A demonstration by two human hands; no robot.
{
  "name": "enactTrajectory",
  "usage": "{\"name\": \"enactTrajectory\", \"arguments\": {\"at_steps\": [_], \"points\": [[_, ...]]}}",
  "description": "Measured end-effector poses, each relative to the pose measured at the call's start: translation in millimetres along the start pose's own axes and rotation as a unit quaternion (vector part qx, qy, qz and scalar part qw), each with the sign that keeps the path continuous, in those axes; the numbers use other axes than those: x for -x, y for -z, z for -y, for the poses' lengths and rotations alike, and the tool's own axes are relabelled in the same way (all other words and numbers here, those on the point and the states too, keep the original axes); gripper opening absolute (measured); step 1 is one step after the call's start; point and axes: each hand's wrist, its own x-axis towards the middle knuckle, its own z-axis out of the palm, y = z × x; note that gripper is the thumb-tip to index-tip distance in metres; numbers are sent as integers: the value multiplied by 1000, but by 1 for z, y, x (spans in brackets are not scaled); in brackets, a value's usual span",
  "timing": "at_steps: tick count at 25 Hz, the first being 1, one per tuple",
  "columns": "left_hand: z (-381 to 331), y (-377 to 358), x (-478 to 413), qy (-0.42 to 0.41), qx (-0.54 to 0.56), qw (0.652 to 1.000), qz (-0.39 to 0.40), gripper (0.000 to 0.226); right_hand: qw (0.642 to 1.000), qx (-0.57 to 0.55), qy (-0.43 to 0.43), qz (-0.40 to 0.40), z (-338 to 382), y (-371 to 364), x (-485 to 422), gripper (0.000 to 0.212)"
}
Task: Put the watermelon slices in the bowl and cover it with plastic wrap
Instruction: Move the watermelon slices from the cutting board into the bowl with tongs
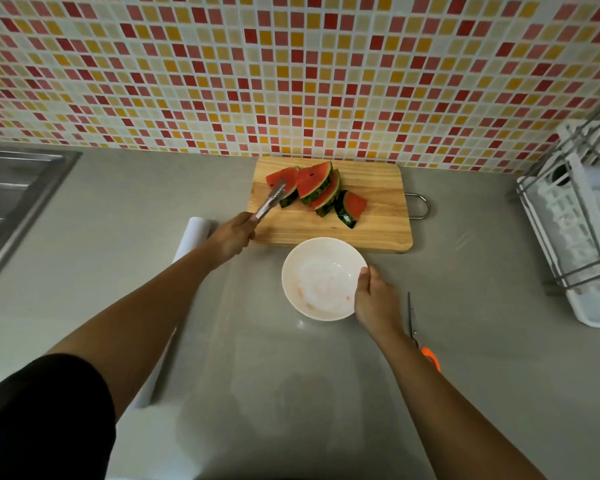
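Five or so watermelon slices (317, 190), red flesh and dark green rind, lie overlapping on a wooden cutting board (378, 230) at the back of the grey desk (465, 341), against the tiled wall (291, 64). None is in the bowl yet.

We see the left hand (234, 235) curled round the handle of metal tongs (271, 200), whose tips rest on the leftmost slice; we cannot tell whether they have closed on it.

Just in front of the board stands the white bowl (312, 258), which holds no fruit, only faint pinkish smears on its inner wall. The right hand (374, 299) grips its right edge, thumb hooked over the rim and fingers hidden beneath.

A roll of plastic wrap (196, 233) lies on the desk to the left of the bowl, partly under the left forearm. Scissors with an orange handle (429, 355) lie to the right, partly behind the right forearm.

Farther out, a steel sink (18, 188) is set into the desk at the far left and a white dish rack (575, 244) stands at the far right.
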Motion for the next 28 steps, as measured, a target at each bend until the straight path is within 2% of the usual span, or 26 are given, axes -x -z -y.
{"name": "enactTrajectory", "arguments": {"at_steps": [2, 3, 7, 12, 16, 24, 28], "points": [[-4, -2, 1, 58, 100, 993, 9, 35, 1000, -2, -2, 0, 0, 0, 0, 37], [-6, -4, 0, 80, 116, 990, 21, 39, 1000, -4, -1, -1, 1, -1, 0, 37], [-16, -16, -8, 84, 53, 994, 51, 44, 1000, -5, 6, -9, 1, -1, 0, 37], [-42, -28, -22, 147, 118, 982, 26, 32, 1000, 1, 12, -11, 2, -1, 1, 38], [-47, -28, -24, 212, 221, 952, 25, 16, 1000, 4, 13, -9, 3, 0, 1, 38], [-60, -14, -25, 204, 215, 955, -34, 15, 1000, -7, 13, -11, 4, 1, 3, 37], [-61, -9, -19, 190, 201, 960, -31, 17, 1000, -15, 8, -6, 3, 0, 2, 38]]}}
